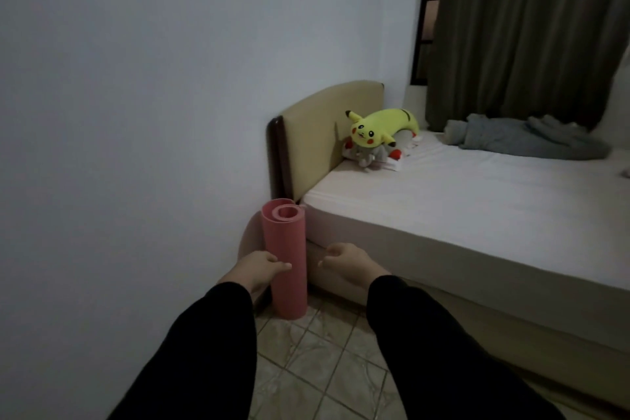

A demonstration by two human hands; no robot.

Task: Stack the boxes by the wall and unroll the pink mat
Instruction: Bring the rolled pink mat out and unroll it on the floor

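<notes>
The pink mat [285, 256] stands upright, rolled up, on the tiled floor in the gap between the white wall and the bed. My left hand [260, 266] is on its left side at mid-height, fingers curled around the roll. My right hand [347, 261] hovers a little to the right of the mat, fingers loosely curled and apart, touching nothing. Both arms wear black sleeves. No boxes are in view.
A bed [460, 208] with a white mattress and a tan headboard [327, 133] fills the right side. A yellow plush toy [378, 126] and a grey blanket [521, 140] lie on it. Dark curtains [531, 27] hang behind. The white wall [136, 112] is on the left, tiled floor [317, 361] below.
</notes>
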